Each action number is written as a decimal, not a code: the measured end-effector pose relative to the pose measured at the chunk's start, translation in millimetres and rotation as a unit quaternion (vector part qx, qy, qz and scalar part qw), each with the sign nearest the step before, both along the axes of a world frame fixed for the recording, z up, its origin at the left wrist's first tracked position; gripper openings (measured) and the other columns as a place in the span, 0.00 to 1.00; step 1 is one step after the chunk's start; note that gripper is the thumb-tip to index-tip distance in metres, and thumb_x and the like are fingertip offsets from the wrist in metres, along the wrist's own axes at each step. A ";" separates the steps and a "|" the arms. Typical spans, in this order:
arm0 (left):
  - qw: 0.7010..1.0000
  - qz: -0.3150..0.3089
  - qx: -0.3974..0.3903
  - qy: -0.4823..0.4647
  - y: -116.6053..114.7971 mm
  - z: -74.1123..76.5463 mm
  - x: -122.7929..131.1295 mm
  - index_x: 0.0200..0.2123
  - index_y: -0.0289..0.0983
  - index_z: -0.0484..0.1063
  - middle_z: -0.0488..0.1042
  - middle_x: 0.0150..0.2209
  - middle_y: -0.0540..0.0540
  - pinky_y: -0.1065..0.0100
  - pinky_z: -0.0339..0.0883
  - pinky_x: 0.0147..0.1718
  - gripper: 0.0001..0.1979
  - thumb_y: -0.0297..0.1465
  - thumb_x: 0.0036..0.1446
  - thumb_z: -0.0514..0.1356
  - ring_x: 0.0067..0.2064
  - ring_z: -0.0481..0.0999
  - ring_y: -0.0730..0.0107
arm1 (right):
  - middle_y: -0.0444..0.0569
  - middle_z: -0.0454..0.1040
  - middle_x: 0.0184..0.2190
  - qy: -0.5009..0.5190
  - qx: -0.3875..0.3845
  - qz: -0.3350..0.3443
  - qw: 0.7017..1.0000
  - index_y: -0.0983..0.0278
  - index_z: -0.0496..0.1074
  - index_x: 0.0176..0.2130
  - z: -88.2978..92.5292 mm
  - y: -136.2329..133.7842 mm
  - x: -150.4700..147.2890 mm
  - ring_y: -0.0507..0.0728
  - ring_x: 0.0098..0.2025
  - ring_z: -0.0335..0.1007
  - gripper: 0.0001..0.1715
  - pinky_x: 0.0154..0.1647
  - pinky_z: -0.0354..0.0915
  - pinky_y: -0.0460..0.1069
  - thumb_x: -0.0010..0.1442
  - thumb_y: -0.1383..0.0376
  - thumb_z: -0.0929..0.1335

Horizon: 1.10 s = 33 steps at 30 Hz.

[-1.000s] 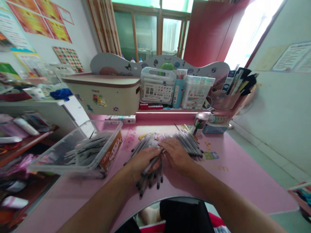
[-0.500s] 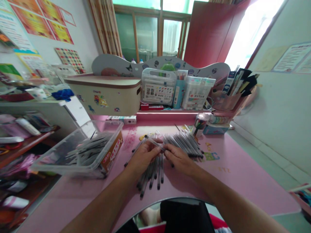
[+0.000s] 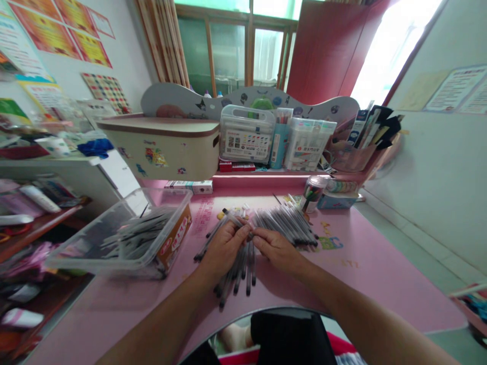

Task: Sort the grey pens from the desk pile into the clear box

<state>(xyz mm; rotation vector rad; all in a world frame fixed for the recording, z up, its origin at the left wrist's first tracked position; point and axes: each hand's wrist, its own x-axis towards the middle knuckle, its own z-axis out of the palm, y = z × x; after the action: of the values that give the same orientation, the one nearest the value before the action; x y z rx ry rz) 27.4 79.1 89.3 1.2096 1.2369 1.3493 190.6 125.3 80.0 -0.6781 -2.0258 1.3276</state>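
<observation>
My left hand [image 3: 225, 249] is closed around a clear pen [image 3: 233, 218], whose dark end sticks out up and to the left. My right hand [image 3: 274, 247] meets it at the pen's other end, thumb and finger pinched together; the fingertips hide what lies between them. Below both hands, a loose bunch of clear pens with dark ends [image 3: 236, 276] fans out toward me. A neater row of similar pens [image 3: 285, 223] lies beyond my right hand. More pens lie left of my left hand.
To the left stands a clear plastic bin [image 3: 102, 266] with many grey pen parts inside. A jar of pens [image 3: 312, 192] and a blue box [image 3: 337, 201] stand at the back right of the pink table [image 3: 365, 289]. A cream storage box [image 3: 163, 152] and marker cases [image 3: 247, 134] line the shelf.
The pen in my left hand has tilted, and its dark end now shows at upper left. My right hand has shifted slightly left, closer to the left fingertips.
</observation>
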 end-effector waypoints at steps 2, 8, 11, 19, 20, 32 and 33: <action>1.000 0.008 -0.013 0.004 -0.2 4.4 -2.1 0.34 0.37 0.71 0.65 0.23 0.54 0.74 0.58 0.25 0.14 0.43 0.57 0.60 0.25 0.63 0.75 | 0.43 0.69 0.28 0.004 -0.034 -0.010 0.999 0.63 0.75 0.44 -0.9 3.0 2.1 0.52 0.29 0.63 0.16 0.33 0.60 0.48 0.63 0.56 0.65; 0.994 -0.075 -0.080 -0.012 -2.8 12.3 -4.1 0.30 0.36 0.70 0.65 0.23 0.53 0.74 0.54 0.21 0.19 0.48 0.57 0.58 0.22 0.61 0.77 | 0.35 0.56 0.18 0.086 -0.197 -0.073 0.974 0.63 0.68 0.32 3.9 12.7 9.1 0.47 0.17 0.48 0.21 0.17 0.48 0.43 0.56 0.47 0.70; 0.979 -0.159 -0.127 -0.001 -5.8 13.4 -3.0 0.39 0.37 0.71 0.66 0.21 0.55 0.75 0.48 0.17 0.20 0.47 0.53 0.63 0.18 0.57 0.79 | 0.34 0.53 0.16 0.107 -0.229 -0.068 0.965 0.62 0.62 0.26 5.3 14.2 10.7 0.46 0.16 0.46 0.25 0.15 0.47 0.43 0.56 0.45 0.69; 0.966 -0.200 -0.154 -0.051 -6.8 6.4 -4.8 0.44 0.35 0.75 0.65 0.19 0.54 0.75 0.47 0.17 0.21 0.44 0.55 0.63 0.17 0.58 0.79 | 0.35 0.51 0.15 0.073 -0.263 -0.049 0.961 0.64 0.64 0.23 6.2 14.6 11.9 0.45 0.15 0.42 0.28 0.14 0.40 0.43 0.55 0.44 0.69; 0.967 -0.187 -0.158 -0.074 -5.9 6.6 -4.8 0.44 0.35 0.75 0.67 0.19 0.53 0.75 0.48 0.16 0.21 0.44 0.56 0.62 0.17 0.58 0.79 | 0.34 0.51 0.15 0.079 -0.278 -0.048 0.956 0.63 0.63 0.23 6.7 14.5 11.6 0.45 0.15 0.41 0.27 0.13 0.40 0.43 0.54 0.45 0.70; 0.999 -0.041 0.022 -0.005 -3.6 11.6 0.6 0.40 0.38 0.80 0.79 0.44 0.41 0.65 0.71 0.40 0.12 0.38 0.56 0.63 0.41 0.77 0.63 | 0.32 0.48 0.13 0.176 -0.403 -0.070 0.895 0.62 0.58 0.23 0.0 13.1 4.1 0.44 0.15 0.38 0.23 0.13 0.41 0.42 0.53 0.53 0.71; 0.999 -0.019 0.017 -0.026 -2.0 9.7 1.0 0.39 0.37 0.80 0.80 0.43 0.41 0.65 0.71 0.40 0.13 0.39 0.57 0.62 0.40 0.78 0.63 | 0.32 0.49 0.14 0.180 -0.400 -0.052 0.897 0.62 0.58 0.24 0.9 11.9 4.1 0.44 0.15 0.39 0.22 0.14 0.41 0.42 0.53 0.54 0.72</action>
<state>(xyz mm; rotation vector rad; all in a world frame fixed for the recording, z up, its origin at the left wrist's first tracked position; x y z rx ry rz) 28.4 77.1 98.9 1.2094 1.1524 1.3701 194.7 137.3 80.9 -0.7902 -1.0895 2.0501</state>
